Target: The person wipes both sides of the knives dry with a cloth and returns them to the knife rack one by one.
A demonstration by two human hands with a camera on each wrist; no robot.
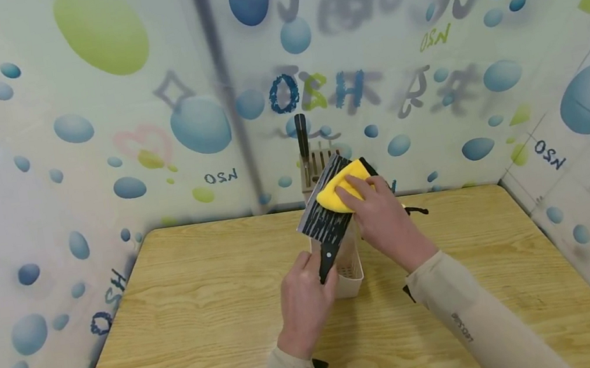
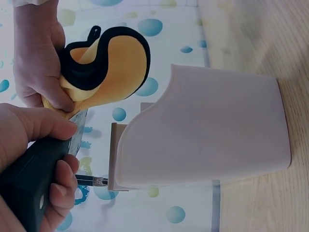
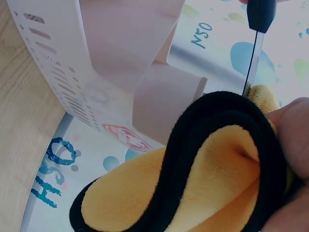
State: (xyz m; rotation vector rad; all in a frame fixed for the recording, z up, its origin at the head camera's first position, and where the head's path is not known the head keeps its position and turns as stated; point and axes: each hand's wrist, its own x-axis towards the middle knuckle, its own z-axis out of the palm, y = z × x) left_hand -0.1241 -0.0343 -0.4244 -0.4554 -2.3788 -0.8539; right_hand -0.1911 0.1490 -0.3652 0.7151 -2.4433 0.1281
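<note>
My left hand point(image 1: 304, 301) grips the black handle of a cleaver point(image 1: 327, 225), whose broad dark-patterned blade slants up and to the right. In my right hand point(image 1: 387, 217) is a yellow cloth point(image 1: 340, 195) with black edging, pressed onto the blade's face. The left wrist view shows the cleaver's handle point(image 2: 29, 176) inside my curled fingers. In the right wrist view the folded cloth point(image 3: 217, 174) hides much of the blade. Behind and below the cleaver stands a pale knife holder point(image 1: 350, 286) with a slotted top. Another black-handled knife point(image 1: 302, 134) stands upright in it.
The holder rests on a wood-grain table point(image 1: 203, 301) near its back edge. A small black cord-like loop point(image 1: 417, 211) shows beside my right wrist. Patterned sheeting point(image 1: 64, 150) with blue and green spots encloses the back and sides.
</note>
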